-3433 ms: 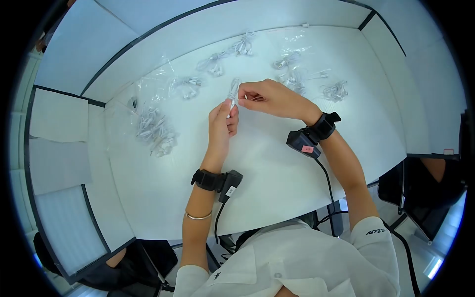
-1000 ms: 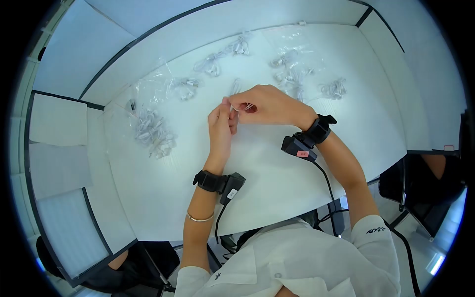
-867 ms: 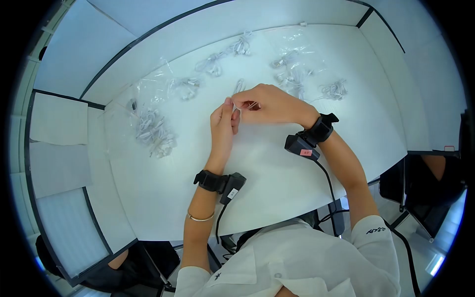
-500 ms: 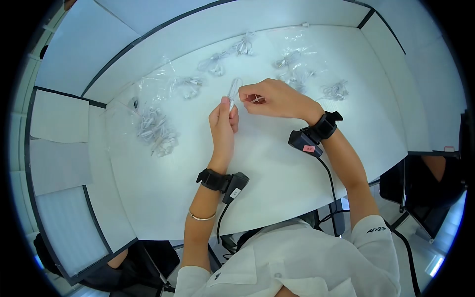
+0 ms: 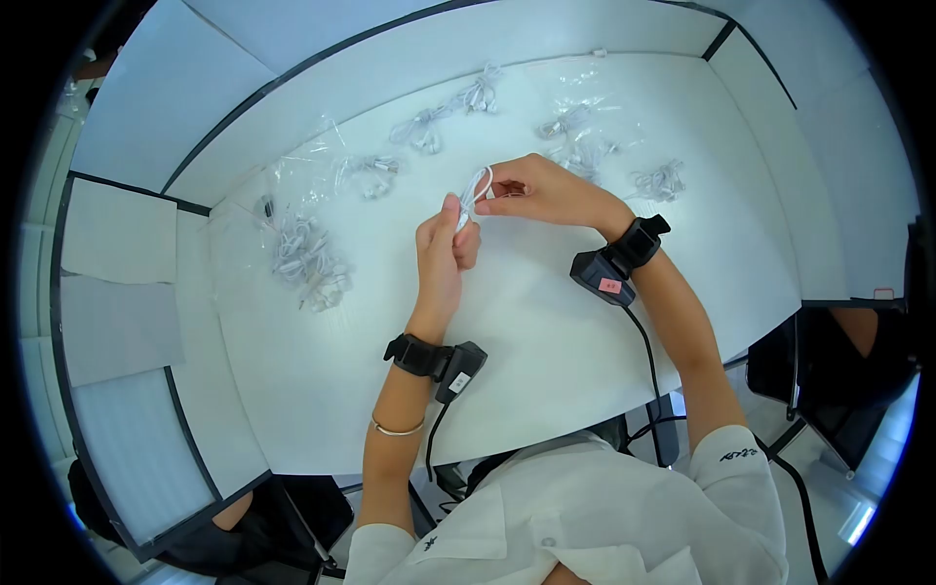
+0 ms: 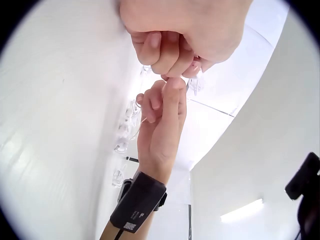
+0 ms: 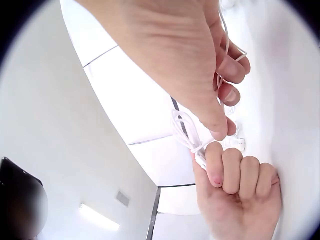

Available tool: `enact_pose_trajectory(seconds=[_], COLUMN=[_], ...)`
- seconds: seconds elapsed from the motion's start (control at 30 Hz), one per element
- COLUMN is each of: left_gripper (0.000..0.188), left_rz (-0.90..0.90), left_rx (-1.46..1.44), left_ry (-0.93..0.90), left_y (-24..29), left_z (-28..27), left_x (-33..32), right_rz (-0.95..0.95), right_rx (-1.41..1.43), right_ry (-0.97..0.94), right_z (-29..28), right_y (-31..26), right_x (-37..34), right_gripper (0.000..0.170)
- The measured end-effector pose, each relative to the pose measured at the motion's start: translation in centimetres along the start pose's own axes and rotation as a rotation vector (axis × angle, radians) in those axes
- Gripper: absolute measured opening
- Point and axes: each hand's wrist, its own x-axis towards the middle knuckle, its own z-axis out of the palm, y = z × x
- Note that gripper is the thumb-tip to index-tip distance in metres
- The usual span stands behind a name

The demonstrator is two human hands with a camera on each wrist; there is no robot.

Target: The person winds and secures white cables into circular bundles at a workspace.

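Observation:
My left hand (image 5: 441, 255) grips the lower end of a coiled white cable (image 5: 474, 191), its thumb on top and its fingers curled. The coil's loops stick up past the thumb. Close on the right, my right hand (image 5: 554, 195) pinches a thin strand of this cable between thumb and fingertips, beside the loops. In the right wrist view the strand (image 7: 225, 35) runs across the curled right fingers, while the looped coil (image 7: 185, 127) is wound round near its base, just above the left fist. The left wrist view mostly hides the cable behind the fingers.
Several coiled white cables (image 5: 304, 255) lie heaped at the left, near a clear plastic bag (image 5: 312, 166). More bundles sit along the back (image 5: 419, 127), and another cable bundle (image 5: 659, 180) lies at the right. Low white partitions (image 5: 546, 31) enclose the table.
The right hand went in over the left hand about a second ago, then back to the right. Now its fingertips are at the loops, which lean further right. The left hand keeps its grip.

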Motion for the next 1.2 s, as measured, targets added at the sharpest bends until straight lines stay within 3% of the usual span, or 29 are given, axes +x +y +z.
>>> enact_pose_trajectory(seconds=[0.3,0.53,0.63,0.9,0.93,1.2], left_gripper=[0.052,0.052,0.054,0.051,0.051,0.048], left_rz=[-0.013,-0.006,-0.026,-0.034,-0.046,-0.045], left_rx=[-0.032,0.002,0.052,0.309,0.311,0.395], left_ry=[-0.062,-0.14,-0.218,-0.256,-0.28,-0.349], left_y=[0.0,0.0,0.1,0.6,0.5,-0.2], left_z=[0.0,-0.5,-0.8,0.2,0.0,0.1], left_x=[0.0,0.1,0.2,-0.2,-0.1,-0.1], right_rz=[-0.013,-0.182,-0.045,-0.015,0.059,-0.024], right_rx=[-0.002,0.079,0.094,0.115,0.104,0.168], right_ry=[-0.03,0.032,-0.077,-0.122,-0.124,-0.151], right_z=[-0.2,-0.1,-0.7,-2.1,-2.2,-2.3], right_y=[-0.3,0.1,-0.5,-0.1,-0.6,-0.2], right_x=[-0.1,0.0,-0.2,-0.4,-0.4,-0.3], right_gripper=[0.013,0.011,0.011,0.01,0.011,0.018])
